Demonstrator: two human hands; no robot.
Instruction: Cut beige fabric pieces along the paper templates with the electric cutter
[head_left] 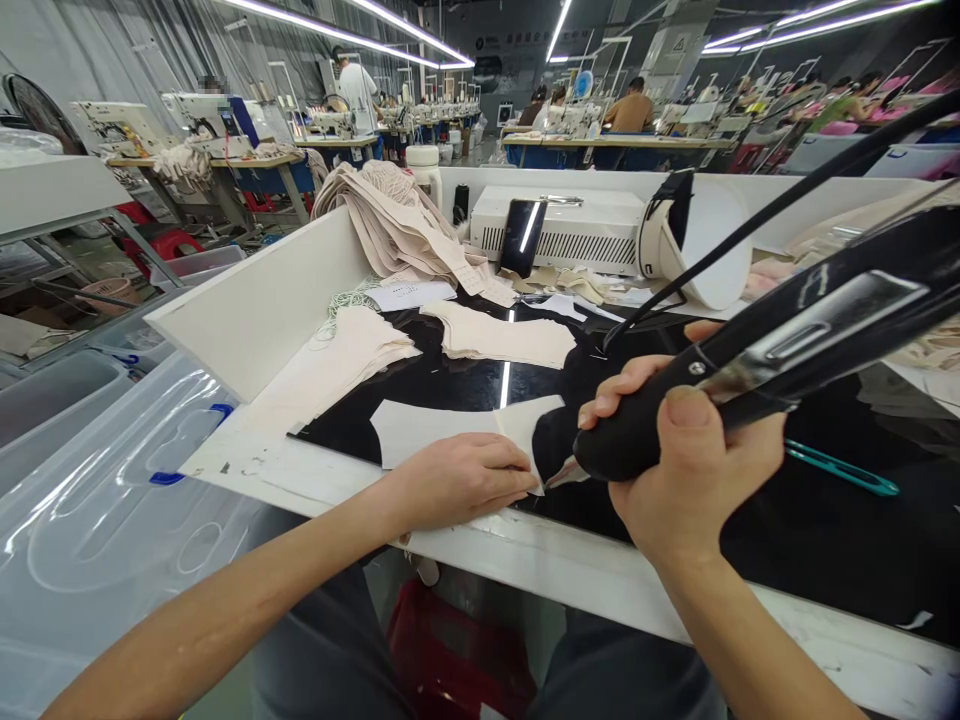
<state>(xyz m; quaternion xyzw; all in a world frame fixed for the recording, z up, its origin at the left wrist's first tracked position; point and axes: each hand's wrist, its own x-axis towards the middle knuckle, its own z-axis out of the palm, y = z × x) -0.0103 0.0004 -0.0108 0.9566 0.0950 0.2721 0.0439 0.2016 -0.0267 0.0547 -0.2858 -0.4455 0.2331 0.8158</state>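
My left hand (465, 480) lies on a pale, curved fabric piece (427, 428) at the front of a glossy black work surface (750, 530). Its fingers are extended together over the piece's right end. My right hand (690, 480) is wrapped round a bulky black hand tool (626, 440) with a silver metal plate on its side. The tool's rounded end is just right of my left fingertips; what its underside touches is hidden. Behind the piece lies a stack of cream cut fabric (506, 337). A teal slim tool (844, 468) rests to the right.
Another cream fabric stack (337, 355) lies by the upright white board (262, 300). At the back are draped fabric strips (397, 220), a phone (523, 237), a white vented box (585, 225) and a black cable (720, 245). Clear plastic bins (127, 480) stand left.
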